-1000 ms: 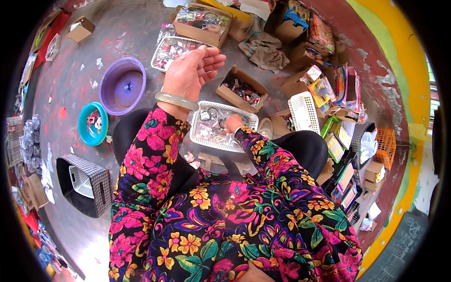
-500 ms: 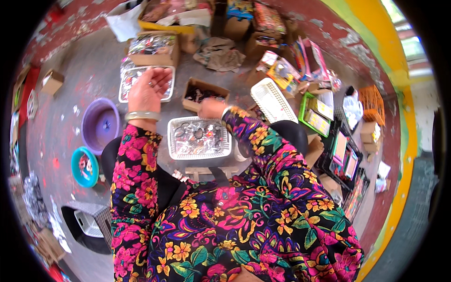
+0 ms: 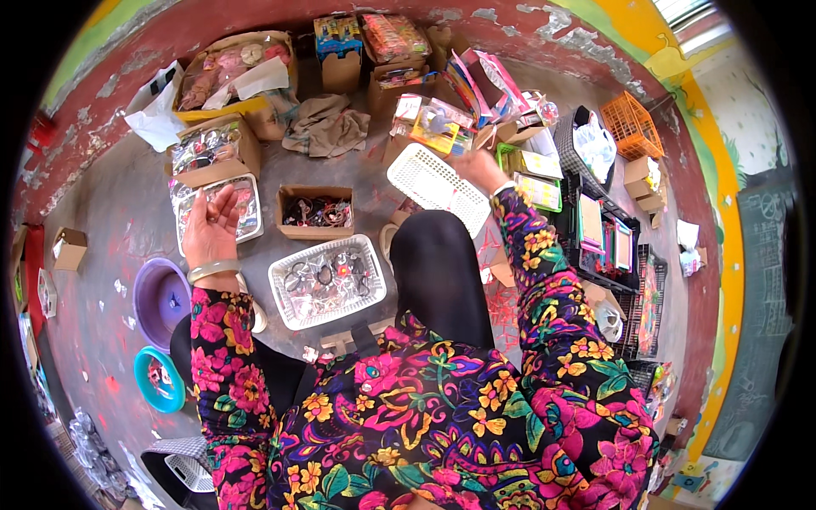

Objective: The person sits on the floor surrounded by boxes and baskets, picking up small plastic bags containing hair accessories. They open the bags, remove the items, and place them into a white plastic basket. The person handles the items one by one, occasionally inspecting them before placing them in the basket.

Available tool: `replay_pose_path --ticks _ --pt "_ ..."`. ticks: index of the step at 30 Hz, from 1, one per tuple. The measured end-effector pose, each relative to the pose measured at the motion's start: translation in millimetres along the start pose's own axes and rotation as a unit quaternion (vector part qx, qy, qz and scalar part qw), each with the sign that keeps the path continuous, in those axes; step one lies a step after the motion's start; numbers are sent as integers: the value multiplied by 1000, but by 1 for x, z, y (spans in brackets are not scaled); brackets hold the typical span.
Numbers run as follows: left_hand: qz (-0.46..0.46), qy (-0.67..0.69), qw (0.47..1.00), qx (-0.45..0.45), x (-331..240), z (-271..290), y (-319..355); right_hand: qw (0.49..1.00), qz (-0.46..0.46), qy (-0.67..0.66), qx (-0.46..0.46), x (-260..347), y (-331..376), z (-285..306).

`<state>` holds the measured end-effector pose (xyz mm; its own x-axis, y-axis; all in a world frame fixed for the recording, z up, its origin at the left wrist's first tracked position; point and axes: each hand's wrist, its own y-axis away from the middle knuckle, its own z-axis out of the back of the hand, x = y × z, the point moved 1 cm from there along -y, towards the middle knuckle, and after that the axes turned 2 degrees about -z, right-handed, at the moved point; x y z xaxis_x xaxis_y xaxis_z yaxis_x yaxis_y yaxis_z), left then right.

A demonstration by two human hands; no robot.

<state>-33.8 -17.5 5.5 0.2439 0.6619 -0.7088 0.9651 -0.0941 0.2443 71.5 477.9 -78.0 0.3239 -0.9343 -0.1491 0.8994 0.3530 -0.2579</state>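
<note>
White plastic basket [image 3: 438, 185] looks light, stiff; best taken by its rim. Right hand [image 3: 478, 166] touches it, grip unclear; left hand [image 3: 211, 228] spread.

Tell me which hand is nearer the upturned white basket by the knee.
Right. The right hand sits at the white basket's far edge, seemingly touching it; the left hand is raised well to its left, over a foil tray.

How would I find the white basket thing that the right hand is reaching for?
Start at the person's black-trousered knee in the middle of the floor. Just beyond it, tilted, lies the flat white basket, with the right hand at its far corner. The other white basket, nearer the lap, is full of small shiny packets, while this one looks empty, showing only its grid of tiny holes.
</note>
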Motion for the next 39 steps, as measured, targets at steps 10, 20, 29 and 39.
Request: replay_pose_path --ticks 10,20,29,39 --pt "44 -52 997 31 0 3 3 886 -436 -110 111 52 38 -87" --pt "92 -82 989 80 3 -6 12 830 -502 41 239 83 -9 -68" --pt "106 -87 988 65 2 -2 15 774 -579 -36 253 78 -12 -66" --pt "108 -93 985 93 6 0 10 838 -491 -107 214 62 -10 -45"
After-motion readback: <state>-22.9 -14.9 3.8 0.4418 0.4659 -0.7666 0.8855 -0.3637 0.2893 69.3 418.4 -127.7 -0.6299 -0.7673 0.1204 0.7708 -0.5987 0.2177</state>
